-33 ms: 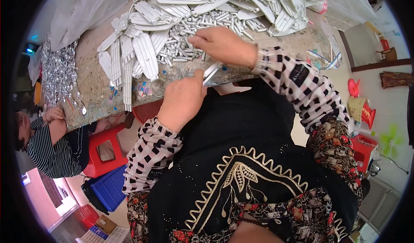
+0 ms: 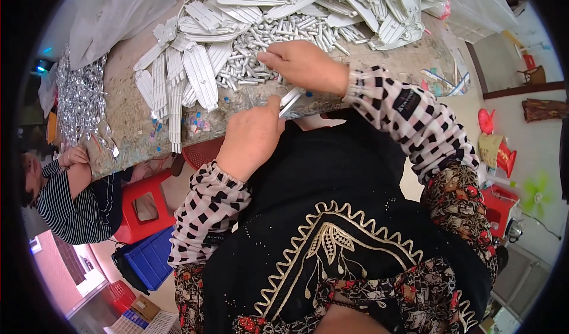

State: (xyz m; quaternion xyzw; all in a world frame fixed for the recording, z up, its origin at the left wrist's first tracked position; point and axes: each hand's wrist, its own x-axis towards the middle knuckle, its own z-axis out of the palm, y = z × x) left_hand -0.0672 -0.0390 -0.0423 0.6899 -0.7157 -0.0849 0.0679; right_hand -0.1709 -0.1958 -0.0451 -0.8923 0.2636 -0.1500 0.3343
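Observation:
My left hand [image 2: 252,137] is closed at the table's near edge, gripping a narrow white plastic strip [image 2: 290,101] whose far end sticks out past the thumb. My right hand [image 2: 305,66] hovers over the near side of a heap of small silver-grey cylinders [image 2: 308,26]. Its thumb and fingers are drawn together, and whatever they hold, if anything, is too small to make out. Flat white plastic pieces with ridged lines [image 2: 200,76] lie piled to the left of the cylinders and behind them.
Strands of shiny silver trim [image 2: 83,106] hang at the table's left end. Beside them sits another person in a striped top [image 2: 74,206], near a red stool [image 2: 145,206] and a blue bin [image 2: 149,258]. Clear plastic sheeting [image 2: 112,20] covers the far left of the worn table [image 2: 127,91].
My right hand has shifted very slightly toward me and to the left. The left hand and the strip in it stay put.

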